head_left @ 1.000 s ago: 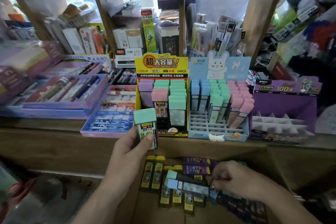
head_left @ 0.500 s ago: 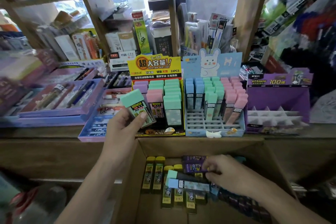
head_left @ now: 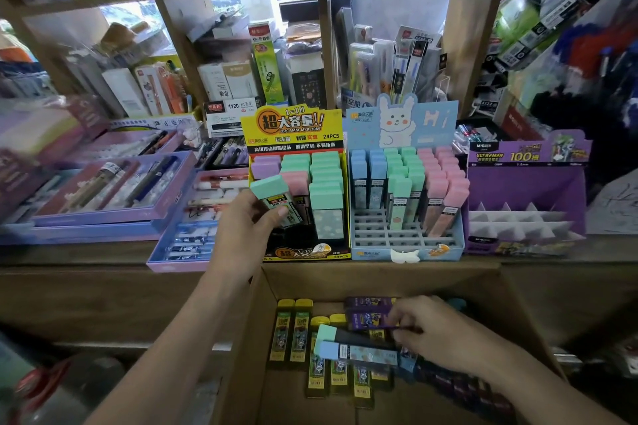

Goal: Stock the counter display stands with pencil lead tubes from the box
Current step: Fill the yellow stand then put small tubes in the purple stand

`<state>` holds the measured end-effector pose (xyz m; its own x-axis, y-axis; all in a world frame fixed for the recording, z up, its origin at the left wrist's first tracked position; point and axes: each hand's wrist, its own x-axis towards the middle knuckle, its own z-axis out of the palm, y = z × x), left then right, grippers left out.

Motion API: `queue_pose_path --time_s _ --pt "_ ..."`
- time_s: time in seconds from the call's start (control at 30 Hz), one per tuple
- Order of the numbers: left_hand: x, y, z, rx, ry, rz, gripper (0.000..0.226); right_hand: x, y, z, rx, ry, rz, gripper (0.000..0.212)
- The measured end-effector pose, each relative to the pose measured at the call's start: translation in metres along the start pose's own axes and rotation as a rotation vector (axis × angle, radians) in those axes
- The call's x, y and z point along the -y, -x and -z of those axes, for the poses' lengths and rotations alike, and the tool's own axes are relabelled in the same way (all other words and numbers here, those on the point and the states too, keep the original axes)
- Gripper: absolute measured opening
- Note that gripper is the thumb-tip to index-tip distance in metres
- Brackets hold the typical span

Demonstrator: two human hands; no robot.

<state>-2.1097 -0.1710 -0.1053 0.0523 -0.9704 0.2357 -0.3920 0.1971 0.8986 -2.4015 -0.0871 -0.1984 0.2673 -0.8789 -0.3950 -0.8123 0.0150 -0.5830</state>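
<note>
One mint-capped tube (head_left: pixel 272 195) sits pinched in the left hand (head_left: pixel 248 228), tilted, at the yellow stand's (head_left: pixel 293 124) eight o'clock; best squared upright, cap up, before it slides into the front-left gap; at five o'clock the right hand (head_left: pixel 431 331) pinches a slim tube (head_left: pixel 362 338) in the box (head_left: pixel 345 279).

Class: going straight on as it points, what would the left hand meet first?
The left hand, holding a green-capped tube, would probably meet the pink-capped tubes in the yellow stand; depth unclear.
</note>
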Motion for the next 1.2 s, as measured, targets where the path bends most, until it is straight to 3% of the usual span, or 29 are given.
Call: queue_pose_path --time_s 0.4,0.67,0.87,1.03,1.2 --pt "0.002 -0.001 -0.001 -0.097 -0.180 -0.049 0.016 0.005 0.002 0.001 0.016 0.006 -0.013 0.013" --pt "-0.001 -0.003 0.000 -0.079 -0.304 -0.091 0.019 0.005 0.003 0.001 0.008 0.007 -0.008 0.011" --pt "0.012 0.002 -0.006 -0.082 -0.411 -0.054 0.003 0.006 0.005 0.003 0.010 -0.012 -0.003 0.008" --pt "0.008 0.003 -0.007 -0.069 -0.385 -0.009 0.010 0.010 0.004 0.003 -0.009 -0.023 0.008 0.007" --pt "-0.002 0.033 0.003 -0.127 -0.390 -0.083 0.015 0.019 0.002 -0.006 -0.038 -0.015 0.052 0.010"
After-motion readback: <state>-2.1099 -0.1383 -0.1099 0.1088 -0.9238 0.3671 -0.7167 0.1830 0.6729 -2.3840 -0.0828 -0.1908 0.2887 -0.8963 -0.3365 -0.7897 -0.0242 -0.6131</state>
